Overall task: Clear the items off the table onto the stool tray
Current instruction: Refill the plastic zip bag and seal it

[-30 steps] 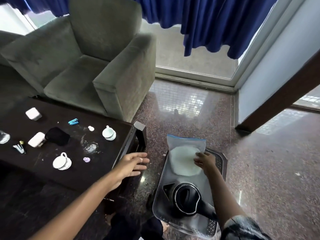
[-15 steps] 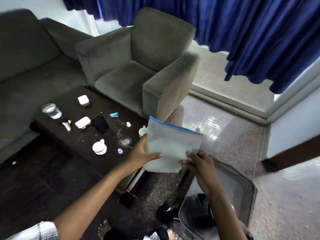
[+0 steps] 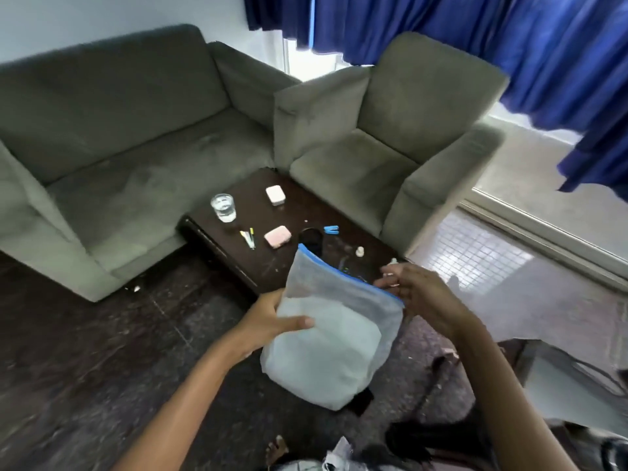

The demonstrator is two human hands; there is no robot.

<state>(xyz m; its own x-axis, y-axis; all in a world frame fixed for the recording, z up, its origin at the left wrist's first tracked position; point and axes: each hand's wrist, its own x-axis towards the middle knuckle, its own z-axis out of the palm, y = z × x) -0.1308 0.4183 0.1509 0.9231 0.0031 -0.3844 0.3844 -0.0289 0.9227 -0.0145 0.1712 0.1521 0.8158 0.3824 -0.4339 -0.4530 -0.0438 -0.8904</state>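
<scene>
you are holding the translucent plastic zip bag with the blue seal strip (image 3: 331, 338) up in the air in front of you, between the dark wooden coffee table (image 3: 289, 248) and the grey tray (image 3: 557, 385) at your lower right. your left hand (image 3: 268, 322) is gripping its left edge, thumb across the front; your right hand (image 3: 419, 294) is pinching the blue top corner. the white contents are sagging low, so a loosening pinch is risking a spill. the glass of water (image 3: 223, 207) and two white cases (image 3: 274, 194) are waiting beyond; a swinging bag could be knocking them.
</scene>
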